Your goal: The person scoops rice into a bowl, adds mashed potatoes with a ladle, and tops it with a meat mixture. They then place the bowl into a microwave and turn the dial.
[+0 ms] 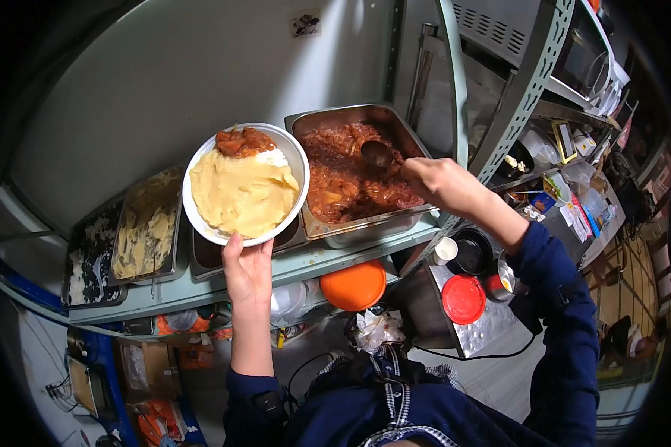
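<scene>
My left hand (250, 270) is closed on the near edge of a white bowl (303, 177), with the thumb up at its rim. Smooth yellow mash (242, 192) fills most of the bowl. A patch of white rice shows at the right of it, and chunky red stew (240, 141) sits along the far side. To the right, my right hand (451, 188) grips a ladle (377, 153) whose dark bowl is over the red stew (334, 190) in a deep metal pan (404, 134). My fingers hide most of the ladle's handle.
Left of the bowl, a pan of leftover yellow mash (143, 231) and a dark rice tray (86, 268) stand on the green shelf (328, 257). Below are an orange lid (353, 285) and a red lid (464, 299). A perforated shelf post (525, 89) rises at right.
</scene>
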Motion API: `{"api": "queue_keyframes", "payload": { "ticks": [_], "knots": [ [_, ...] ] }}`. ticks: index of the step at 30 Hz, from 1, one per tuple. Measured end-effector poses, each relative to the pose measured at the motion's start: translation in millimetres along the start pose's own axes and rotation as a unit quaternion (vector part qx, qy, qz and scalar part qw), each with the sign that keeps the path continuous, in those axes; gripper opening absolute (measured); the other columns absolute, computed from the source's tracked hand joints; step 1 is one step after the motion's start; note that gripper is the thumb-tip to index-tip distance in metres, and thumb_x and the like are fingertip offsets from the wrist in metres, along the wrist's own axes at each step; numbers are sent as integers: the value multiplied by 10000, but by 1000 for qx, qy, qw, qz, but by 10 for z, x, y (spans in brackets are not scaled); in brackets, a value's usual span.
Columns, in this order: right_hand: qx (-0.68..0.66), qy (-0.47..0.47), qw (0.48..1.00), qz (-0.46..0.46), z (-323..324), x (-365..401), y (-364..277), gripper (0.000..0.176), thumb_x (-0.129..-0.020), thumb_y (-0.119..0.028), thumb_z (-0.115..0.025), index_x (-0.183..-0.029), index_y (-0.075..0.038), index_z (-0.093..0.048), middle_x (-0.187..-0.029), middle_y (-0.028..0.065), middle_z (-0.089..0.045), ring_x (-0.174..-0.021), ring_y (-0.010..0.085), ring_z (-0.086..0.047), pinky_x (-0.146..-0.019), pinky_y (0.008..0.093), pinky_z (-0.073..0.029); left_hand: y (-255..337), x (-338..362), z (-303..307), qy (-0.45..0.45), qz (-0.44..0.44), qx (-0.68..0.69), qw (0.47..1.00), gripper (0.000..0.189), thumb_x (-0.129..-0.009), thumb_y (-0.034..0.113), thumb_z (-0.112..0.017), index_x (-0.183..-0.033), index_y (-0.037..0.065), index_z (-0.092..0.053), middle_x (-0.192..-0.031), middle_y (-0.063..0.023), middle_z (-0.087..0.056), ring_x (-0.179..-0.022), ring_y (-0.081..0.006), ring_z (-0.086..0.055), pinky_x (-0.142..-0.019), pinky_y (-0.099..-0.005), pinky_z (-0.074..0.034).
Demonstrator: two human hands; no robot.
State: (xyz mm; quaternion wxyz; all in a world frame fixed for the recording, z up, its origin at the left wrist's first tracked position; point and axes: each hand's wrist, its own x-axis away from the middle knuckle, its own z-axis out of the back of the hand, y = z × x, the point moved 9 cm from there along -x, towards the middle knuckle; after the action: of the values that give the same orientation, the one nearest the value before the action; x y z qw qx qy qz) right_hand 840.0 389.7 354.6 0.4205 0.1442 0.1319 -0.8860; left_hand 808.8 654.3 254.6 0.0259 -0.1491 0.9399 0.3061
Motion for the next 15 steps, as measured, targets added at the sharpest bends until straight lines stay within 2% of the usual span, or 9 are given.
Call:
{"api": "queue_keyframes", "payload": {
  "ticks": [1,4,8,9,12,13,14,15],
  "knots": [
    [39,-13,999,26,-125,-41,9,176,-701,-29,-534,-843,0,-434,-684,168,-515,-695,369,-556,-595,420,-452,5,-1,9,0,0,4,1000,740,-713,197,-656,-1325,57,-264,-1314,-123,-356,-1227,-271,-349,-1037,-454,-286],
    [-7,-15,1000,20,-400,-175,112,151,-721,-38,-521,-835,1,-431,-676,171,-516,-665,375,-551,-577,428,-444,6,7,49,1,11,23,1000,750,-710,189,-658,-1328,56,-255,-1317,-128,-350,-1232,-279,-340,-1039,-457,-279],
    [-139,33,988,-57,-279,-265,258,116,-718,-22,-540,-798,16,-465,-682,191,-547,-666,376,-563,-571,402,-441,25,-4,79,6,20,25,999,737,-715,179,-651,-1326,53,-258,-1315,-133,-351,-1228,-287,-344,-1038,-458,-281],
    [-228,68,965,-105,-253,-222,360,89,-706,17,-518,-785,20,-477,-676,185,-547,-651,366,-563,-581,370,-450,26,-11,88,8,18,17,1000,732,-717,176,-648,-1325,52,-259,-1315,-134,-351,-1227,-288,-346,-1037,-459,-282],
    [-337,129,923,-136,-175,-119,446,115,-716,63,-425,-815,32,-473,-616,119,-483,-620,212,-607,-582,322,-467,-10,-33,102,10,26,16,999,697,-728,170,-637,-1314,48,-280,-1306,-132,-362,-1217,-285,-358,-1031,-458,-292],
    [-289,152,934,-143,-77,-135,469,75,-786,40,-406,-816,40,-475,-637,87,-506,-645,158,-622,-577,283,-498,-22,-40,108,15,27,14,999,682,-732,170,-633,-1309,51,-290,-1303,-131,-366,-1214,-283,-362,-1027,-457,-298],
    [-421,174,864,-215,-113,-28,544,117,-856,-14,-383,-811,44,-473,-678,73,-535,-657,183,-638,-579,266,-530,-38,-46,111,19,28,13,999,668,-735,169,-630,-1304,53,-299,-1299,-129,-371,-1211,-281,-367,-1023,-456,-304],
    [-450,188,846,-214,-128,-2,590,155,-879,-47,-364,-809,45,-468,-694,85,-544,-669,202,-643,-577,272,-538,-55,-53,114,23,29,12,999,654,-738,169,-626,-1299,56,-309,-1296,-128,-375,-1208,-278,-371,-1019,-454,-309]
  ]
}}
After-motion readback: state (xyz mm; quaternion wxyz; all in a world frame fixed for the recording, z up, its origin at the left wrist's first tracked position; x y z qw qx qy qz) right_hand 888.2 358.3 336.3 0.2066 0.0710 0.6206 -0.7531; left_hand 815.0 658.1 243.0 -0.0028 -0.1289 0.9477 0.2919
